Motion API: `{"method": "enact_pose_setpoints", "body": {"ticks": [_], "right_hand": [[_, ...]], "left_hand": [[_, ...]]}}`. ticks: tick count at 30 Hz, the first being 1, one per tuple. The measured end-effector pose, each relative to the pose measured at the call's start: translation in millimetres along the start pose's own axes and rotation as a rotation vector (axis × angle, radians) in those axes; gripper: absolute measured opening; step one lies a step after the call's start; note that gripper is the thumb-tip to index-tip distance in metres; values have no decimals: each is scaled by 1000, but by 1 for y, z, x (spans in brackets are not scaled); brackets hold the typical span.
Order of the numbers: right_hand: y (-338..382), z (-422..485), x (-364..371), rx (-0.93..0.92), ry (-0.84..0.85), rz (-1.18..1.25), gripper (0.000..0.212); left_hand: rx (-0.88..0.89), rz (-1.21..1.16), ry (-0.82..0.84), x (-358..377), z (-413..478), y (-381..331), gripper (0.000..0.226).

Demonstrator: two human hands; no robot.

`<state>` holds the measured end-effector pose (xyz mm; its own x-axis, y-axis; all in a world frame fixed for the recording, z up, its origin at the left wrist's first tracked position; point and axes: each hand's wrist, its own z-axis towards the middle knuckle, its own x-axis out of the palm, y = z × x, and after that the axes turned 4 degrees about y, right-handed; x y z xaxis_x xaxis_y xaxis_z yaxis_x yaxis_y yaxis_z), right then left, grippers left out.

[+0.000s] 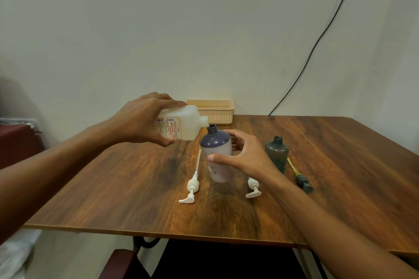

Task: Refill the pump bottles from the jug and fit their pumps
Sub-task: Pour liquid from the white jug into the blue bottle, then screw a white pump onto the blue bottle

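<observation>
Jug (181, 123) sits in your left hand (145, 118), tipped nearly horizontal: long axis runs 9 to 3 o'clock, uncapped neck pointing to 3, base buried in your palm. Fingers over the top, thumb underneath, clamped on the label end. Red print on the label reads sideways. Jug mouth is just beside and slightly above the open neck of the purple bottle (216, 154), at its 10 o'clock; can't tell if they touch. No visible stream.

Purple bottle stands upright at table centre, long axis vertical, dark threaded neck pointing up, no pump on it. Your right hand (242, 156) wraps it from the 3 o'clock side: thumb across the front, fingers curled round the back, a loose steadying hold.

Dark grey bottle (277, 153) stands upright at 3 o'clock of the purple one, near but apart, neck open and up.

Three pumps lie flat on the wooden table (113, 188):
- white pump (192, 182) at 7 o'clock of the purple bottle, dip tube pointing to 12, nozzle towards you
- second white pump (253, 188) at 5 o'clock, tube hidden under your right wrist
- grey pump (302, 181) with yellow tube, at 5 o'clock of the grey bottle, tube pointing to 11

Beige slotted basket (217, 111) sits at the far table edge, 12 o'clock, against the wall.
</observation>
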<state>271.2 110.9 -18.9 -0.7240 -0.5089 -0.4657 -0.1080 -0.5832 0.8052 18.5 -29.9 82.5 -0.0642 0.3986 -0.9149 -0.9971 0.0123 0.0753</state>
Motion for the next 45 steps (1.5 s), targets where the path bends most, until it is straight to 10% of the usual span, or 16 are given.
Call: {"method": "enact_pose_setpoints", "body": {"ticks": [22,45], "right_hand": [[-8,2,0,-27,-6,7,78],[-14,4,-5,2,-47,56,77]], "left_hand": [[-15,-128,-7,25,-10,-2,96],[-486,-613,-111,104,-40,3,89]]}}
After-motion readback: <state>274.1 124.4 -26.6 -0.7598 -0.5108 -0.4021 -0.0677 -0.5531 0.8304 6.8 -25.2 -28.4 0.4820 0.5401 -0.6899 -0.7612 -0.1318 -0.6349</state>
